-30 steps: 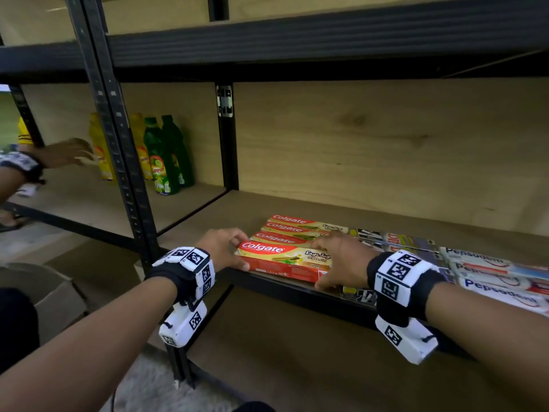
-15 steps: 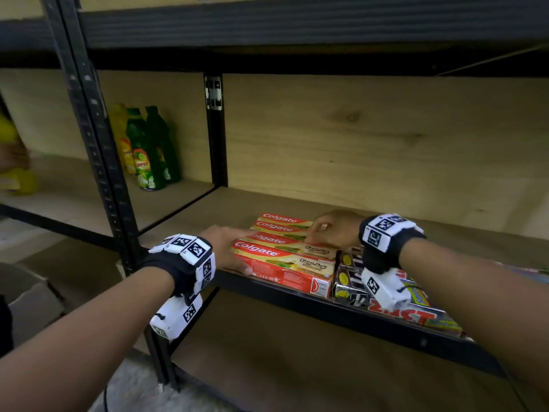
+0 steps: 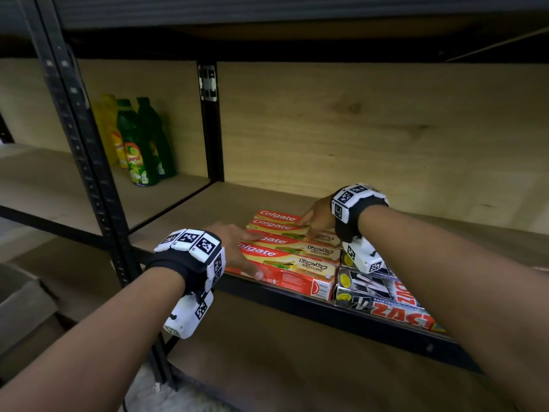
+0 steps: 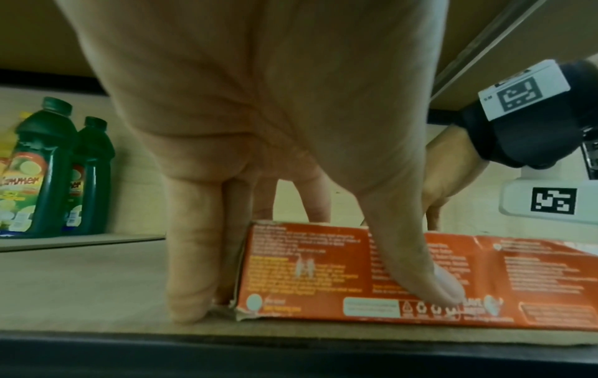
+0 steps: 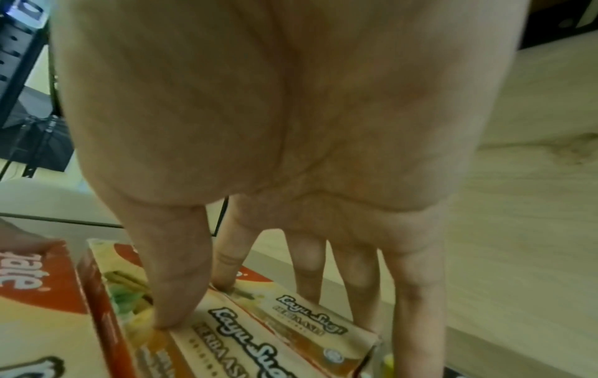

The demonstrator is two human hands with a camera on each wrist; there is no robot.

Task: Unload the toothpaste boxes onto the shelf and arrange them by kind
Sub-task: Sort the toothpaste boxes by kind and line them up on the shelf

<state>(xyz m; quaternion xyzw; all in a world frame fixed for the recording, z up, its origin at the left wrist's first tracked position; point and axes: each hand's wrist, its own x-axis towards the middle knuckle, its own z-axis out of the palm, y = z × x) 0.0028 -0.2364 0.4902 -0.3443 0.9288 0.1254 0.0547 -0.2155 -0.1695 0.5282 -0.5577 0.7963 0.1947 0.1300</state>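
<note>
Several red-and-cream Colgate boxes (image 3: 292, 248) lie side by side on the wooden shelf board (image 3: 184, 221). My left hand (image 3: 242, 251) stands at their left end. Its straight fingers (image 4: 191, 268) press the front Colgate box's (image 4: 420, 276) end flap, and the thumb lies on its front face. My right hand (image 3: 315, 221) reaches over the back of the row. The thumb and forefinger tips (image 5: 168, 314) touch the tops of the rear Colgate boxes (image 5: 291, 317), while the other fingers hang straight behind them. Black-and-red Zact boxes (image 3: 386, 295) lie to the right at the shelf's front edge.
Green and yellow bottles (image 3: 139, 144) stand in the bay to the left, behind a black upright post (image 3: 83, 162). The upper shelf (image 3: 297, 13) hangs low overhead. A cardboard box (image 3: 20, 307) sits on the floor at lower left. Bare board lies behind the rows.
My right hand has moved from the front box's right end to the rear boxes. The left hand has stayed at the left end. The view has shifted left and closer.
</note>
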